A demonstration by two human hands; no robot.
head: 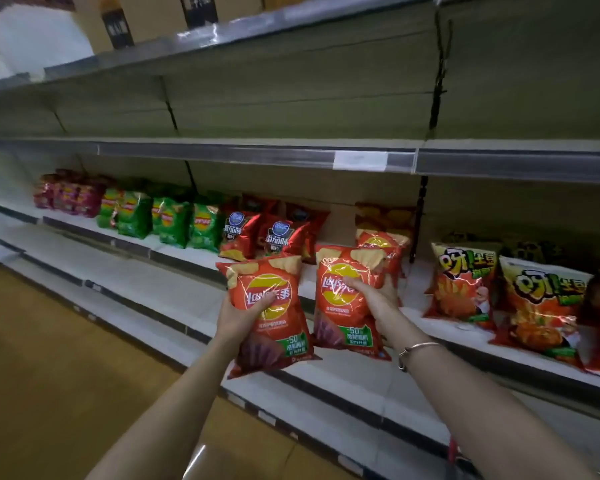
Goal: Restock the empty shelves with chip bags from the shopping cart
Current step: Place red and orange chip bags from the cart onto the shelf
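My left hand (238, 315) grips an orange-red Lay's chip bag (274, 327) from its left side, holding it upright in front of the shelf. My right hand (373, 296) grips a second, matching orange-red chip bag (340, 313) from its right side, just over the white shelf (416, 303). Behind this bag another orange-red bag (381, 242) stands on the shelf. The two held bags sit side by side, almost touching. The shopping cart is out of view.
On the same shelf stand, left to right, pink bags (68, 197), green bags (167, 220), dark red tomato bags (274, 237) and orange-yellow snack bags (465, 285). The shelf above (257, 155) and the lower shelves (146, 289) hold nothing. The tan floor (42, 358) lies to the left.
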